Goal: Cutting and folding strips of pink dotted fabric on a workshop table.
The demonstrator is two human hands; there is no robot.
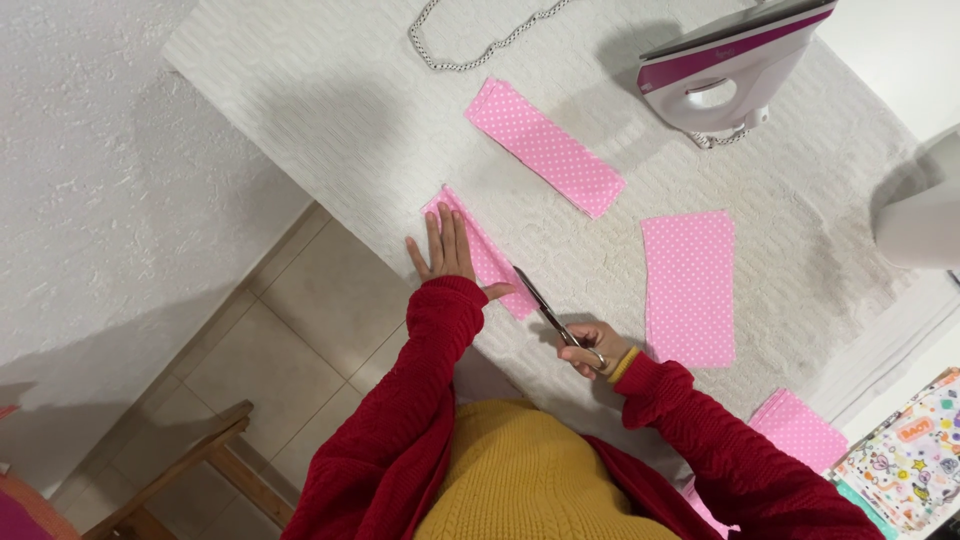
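Here, line by line, is how things are lying.

Left hand: the left hand (pixel 443 250) is lying flat, fingers spread and palm down, on the near end of a folded strip (pixel 480 252) of pink dotted cloth; the flat press looks meant to be keeping the fold from shifting or springing open.

Right hand: the right hand (pixel 592 348) is closed through the handles of a pair of scissors (pixel 550 315), the fingers curled round the loops so the blades are pointing away from the body toward the strip.

Scissors: the tips are reaching the strip's lower end, just beside the left thumb (whether the blades are already biting the cloth is too small to tell).

Strip: it is lying at a slant near the front edge of the desk (pixel 330 110), close enough for both hands to be working over it.

Other pieces: a second folded strip (pixel 545 148) and a flat pink rectangle (pixel 688 288) are lying apart farther back, seemingly kept out of the way; more pink cloth (pixel 800 428) is sitting by the right elbow.

Iron: the iron (pixel 728 70) is standing on its heel at the far corner, soleplate off the padded cover.

Cord: its speckled cord (pixel 480 50) is looping across the back.
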